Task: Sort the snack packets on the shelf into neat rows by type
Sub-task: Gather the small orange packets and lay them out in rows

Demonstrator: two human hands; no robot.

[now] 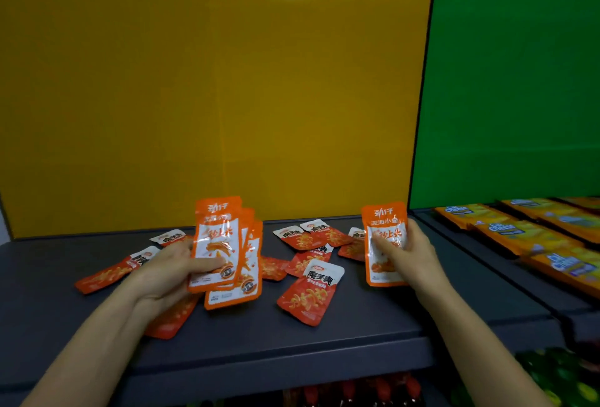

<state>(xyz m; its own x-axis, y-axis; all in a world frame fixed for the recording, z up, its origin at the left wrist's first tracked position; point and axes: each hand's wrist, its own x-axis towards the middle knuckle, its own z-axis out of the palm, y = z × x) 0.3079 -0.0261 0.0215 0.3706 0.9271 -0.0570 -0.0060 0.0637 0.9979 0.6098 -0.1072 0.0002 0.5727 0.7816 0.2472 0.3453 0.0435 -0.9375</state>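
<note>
Head view looks down on a dark grey shelf board [357,338] in front of a yellow back panel [211,82], with a green back panel [513,82] to its right.

The left hand [168,272] grips a fanned stack of orange-and-white foil snack packets [224,238], held upright above the shelf. Its thumb [207,265] is pressed across the front packet and its fingers are curled behind the stack. The exact number of packets in the stack cannot be told.

The right hand [412,251] holds a single orange-and-white foil packet [384,221] of the same print. This packet is also upright and lifted off the board, well apart from the stack. The thumb lies across its face and the fingers wrap round its right edge.

Red-and-white foil snack packets lie scattered flat on the board between and behind the hands at mixed angles, and some overlap. The nearest red-and-white packet [310,296] lies tilted between the two forearms. More of them lie under the left hand and wrist.

On the neighbouring shelf to the right, yellow-orange packets with blue lettering [526,231] lie in rows. Below the board, blurred red items [350,390] and green items [565,377] show on a lower level.
</note>
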